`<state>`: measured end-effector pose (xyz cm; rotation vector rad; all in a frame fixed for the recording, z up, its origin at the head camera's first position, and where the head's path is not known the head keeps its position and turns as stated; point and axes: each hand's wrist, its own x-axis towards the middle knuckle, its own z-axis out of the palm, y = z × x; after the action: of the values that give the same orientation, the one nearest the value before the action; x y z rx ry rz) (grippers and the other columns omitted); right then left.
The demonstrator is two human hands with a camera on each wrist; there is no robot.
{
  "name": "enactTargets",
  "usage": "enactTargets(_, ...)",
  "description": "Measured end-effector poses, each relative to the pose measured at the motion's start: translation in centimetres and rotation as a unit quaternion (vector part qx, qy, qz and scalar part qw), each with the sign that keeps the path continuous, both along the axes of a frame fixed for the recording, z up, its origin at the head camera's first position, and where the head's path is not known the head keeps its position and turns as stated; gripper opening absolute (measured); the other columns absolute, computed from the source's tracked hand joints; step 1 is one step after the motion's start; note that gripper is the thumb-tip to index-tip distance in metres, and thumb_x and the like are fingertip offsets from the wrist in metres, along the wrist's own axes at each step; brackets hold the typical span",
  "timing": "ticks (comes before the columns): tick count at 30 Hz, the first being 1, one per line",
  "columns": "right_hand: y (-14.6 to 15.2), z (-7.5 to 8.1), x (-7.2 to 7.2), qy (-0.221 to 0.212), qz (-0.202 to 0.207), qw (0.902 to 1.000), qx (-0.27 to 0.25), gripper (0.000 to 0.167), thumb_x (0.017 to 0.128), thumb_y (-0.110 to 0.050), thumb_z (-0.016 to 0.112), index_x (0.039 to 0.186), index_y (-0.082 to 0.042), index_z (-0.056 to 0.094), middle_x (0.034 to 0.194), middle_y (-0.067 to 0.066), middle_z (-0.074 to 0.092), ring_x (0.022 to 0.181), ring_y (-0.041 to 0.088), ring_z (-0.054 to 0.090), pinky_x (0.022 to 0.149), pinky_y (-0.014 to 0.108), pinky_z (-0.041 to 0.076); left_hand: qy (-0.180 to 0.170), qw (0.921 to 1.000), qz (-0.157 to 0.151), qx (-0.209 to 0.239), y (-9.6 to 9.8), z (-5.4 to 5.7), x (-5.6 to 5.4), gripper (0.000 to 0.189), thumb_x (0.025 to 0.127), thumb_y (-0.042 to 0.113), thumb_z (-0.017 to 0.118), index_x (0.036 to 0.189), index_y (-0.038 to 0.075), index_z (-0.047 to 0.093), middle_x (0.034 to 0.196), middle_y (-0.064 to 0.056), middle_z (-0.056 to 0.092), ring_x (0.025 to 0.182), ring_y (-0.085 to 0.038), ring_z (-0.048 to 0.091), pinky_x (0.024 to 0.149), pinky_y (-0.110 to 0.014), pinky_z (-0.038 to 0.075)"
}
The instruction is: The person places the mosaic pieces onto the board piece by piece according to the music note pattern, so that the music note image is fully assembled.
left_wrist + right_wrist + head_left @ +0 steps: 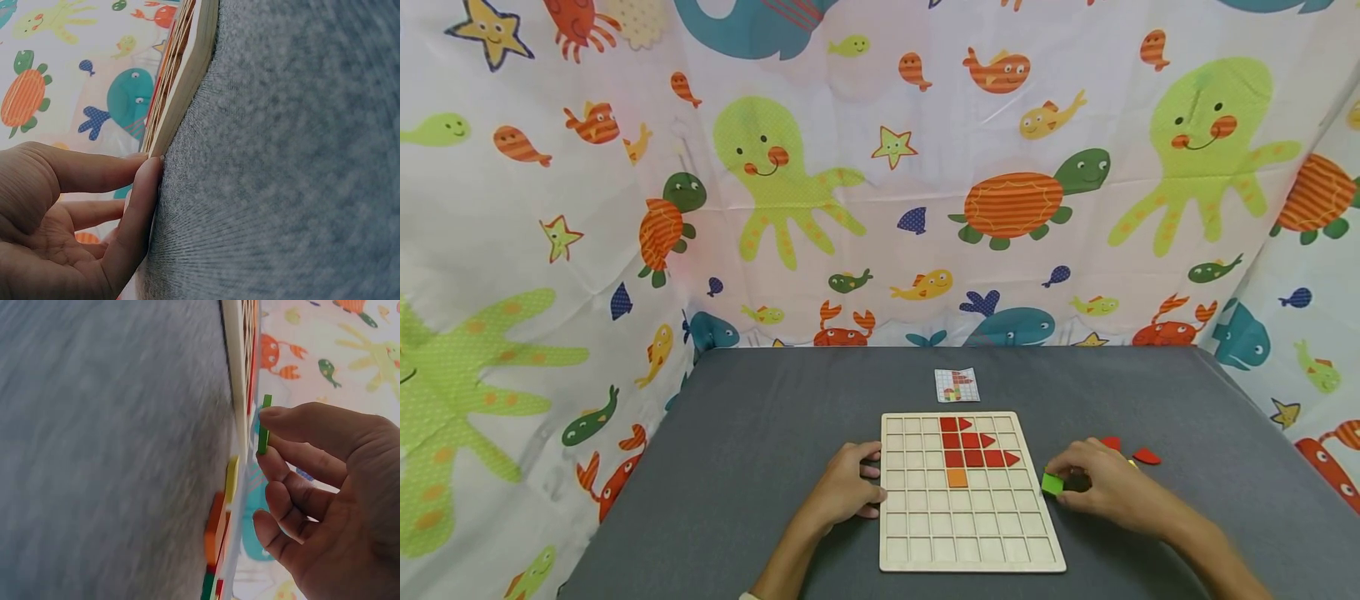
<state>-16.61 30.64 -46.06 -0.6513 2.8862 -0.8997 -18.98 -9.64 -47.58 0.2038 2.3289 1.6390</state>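
Note:
A wooden grid board (pixel 917 525) lies on the grey table. Red squares (pixel 953 459), red pointed pieces (pixel 1012 459) and an orange square (pixel 957 477) sit in its upper cells. At the board's left edge, my left hand (pixel 842 487) holds the rim; in the left wrist view the thumb and a fingertip meet on that edge (pixel 181 94). Just off the board's right side, my right hand (pixel 1105 483) pinches a green square tile (pixel 1052 484) between thumb and fingers. Seen edge-on in the right wrist view, the green tile (pixel 265 425) is held above the table.
Loose red pieces (pixel 1146 456) lie beyond my right hand, which partly covers others. The right wrist view shows a yellow piece (pixel 232 479) and an orange piece (pixel 214 531) there. A small printed pattern card (pixel 957 386) lies behind the board. A sea-animal curtain (pixel 880 292) surrounds the table.

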Motion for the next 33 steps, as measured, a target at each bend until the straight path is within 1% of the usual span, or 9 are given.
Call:
enactTargets(3, -1.0, 0.1, -0.2, 0.014, 0.013, 0.9998, -0.003, 0.021, 0.085, -0.024, 0.087, 0.105, -0.025, 0.078, 0.096, -0.015, 0.062, 0.089, 0.006, 0.053, 0.071, 0.025, 0.051, 0.0, 1.0, -0.001, 0.0, 0.0, -0.1, 0.0, 0.075, 0.081, -0.013, 0.077, 0.151, -0.006, 0.052, 0.135, -0.019, 0.053, 0.112, -0.029, 0.059, 0.059, -0.037, 0.066)
enactTargets(5, -1.7, 0.1, -0.3, 0.015, 0.021, 0.9996, -0.005, 0.022, 0.085, -0.023, 0.087, 0.106, -0.025, 0.078, 0.096, -0.016, 0.062, 0.09, 0.006, 0.053, 0.071, 0.025, 0.051, 0.0, 1.0, -0.002, 0.001, 0.0, -0.1, 0.0, 0.075, 0.081, -0.013, 0.077, 0.151, -0.006, 0.052, 0.135, -0.019, 0.053, 0.111, -0.029, 0.059, 0.059, -0.037, 0.066)
enactTargets(10, -3.2, 0.4, -0.6, -0.006, 0.04, 0.9992, -0.004, 0.024, 0.087, -0.026, 0.086, 0.11, -0.023, 0.078, 0.096, -0.015, 0.061, 0.09, 0.007, 0.051, 0.07, 0.024, 0.048, -0.001, 1.0, -0.003, 0.003, 0.0, -0.1, 0.0, 0.075, 0.08, -0.013, 0.076, 0.151, -0.006, 0.052, 0.134, -0.019, 0.053, 0.111, -0.029, 0.059, 0.059, -0.038, 0.066)
enactTargets(14, -4.5, 0.7, -0.7, -0.018, 0.049, 0.9986, -0.004, 0.024, 0.088, -0.028, 0.086, 0.111, -0.024, 0.078, 0.097, -0.016, 0.061, 0.093, 0.009, 0.051, 0.072, 0.025, 0.047, -0.001, 1.0, -0.002, 0.001, 0.0, -0.1, -0.1, 0.075, 0.081, -0.013, 0.077, 0.151, -0.006, 0.052, 0.134, -0.018, 0.053, 0.111, -0.029, 0.059, 0.059, -0.038, 0.066)
enactTargets(18, -5.7, 0.9, -0.9, -0.024, 0.052, 0.9984, -0.006, 0.022, 0.088, -0.025, 0.085, 0.108, -0.026, 0.079, 0.103, -0.017, 0.065, 0.099, 0.011, 0.052, 0.077, 0.028, 0.05, -0.001, 1.0, -0.002, 0.0, -0.1, -0.1, -0.1, 0.075, 0.081, -0.013, 0.077, 0.151, -0.006, 0.052, 0.135, -0.018, 0.053, 0.111, -0.029, 0.059, 0.059, -0.038, 0.066)
enactTargets(22, -6.8, 1.0, -1.3, -0.026, 0.058, 0.9979, 0.001, 0.02, 0.089, -0.025, 0.083, 0.108, -0.027, 0.079, 0.108, -0.018, 0.067, 0.105, 0.011, 0.053, 0.085, 0.034, 0.053, -0.003, 1.0, -0.001, 0.001, -0.1, -0.1, -0.1, 0.075, 0.081, -0.012, 0.077, 0.152, -0.005, 0.052, 0.135, -0.018, 0.053, 0.112, -0.029, 0.059, 0.059, -0.038, 0.066)
enactTargets(26, -7.9, 1.1, -1.8, -0.024, 0.079, 0.9966, 0.004, 0.019, 0.09, -0.025, 0.083, 0.109, -0.025, 0.079, 0.106, -0.017, 0.068, 0.103, 0.011, 0.055, 0.086, 0.036, 0.055, -0.003, 1.0, -0.002, 0.0, -0.1, -0.1, -0.1, 0.075, 0.081, -0.012, 0.077, 0.152, -0.005, 0.052, 0.135, -0.018, 0.053, 0.111, -0.029, 0.059, 0.059, -0.037, 0.066)
enactTargets(29, -8.7, 1.3, -2.0, -0.035, 0.087, 0.9956, 0.007, 0.02, 0.089, -0.024, 0.084, 0.108, -0.024, 0.08, 0.105, -0.017, 0.068, 0.101, 0.011, 0.056, 0.084, 0.034, 0.055, -0.003, 1.0, -0.003, 0.001, -0.1, -0.2, -0.1, 0.075, 0.081, -0.013, 0.076, 0.152, -0.006, 0.051, 0.135, -0.018, 0.053, 0.111, -0.029, 0.059, 0.059, -0.037, 0.066)
enactTargets(33, -9.6, 1.6, -2.1, -0.052, 0.092, 0.9944, 0.009, 0.022, 0.087, -0.023, 0.085, 0.108, -0.024, 0.08, 0.104, -0.016, 0.068, 0.103, 0.011, 0.055, 0.089, 0.038, 0.055, -0.002, 1.0, -0.002, 0.003, -0.1, -0.1, -0.1, 0.075, 0.081, -0.012, 0.077, 0.152, -0.005, 0.051, 0.136, -0.018, 0.053, 0.112, -0.029, 0.059, 0.059, -0.037, 0.066)
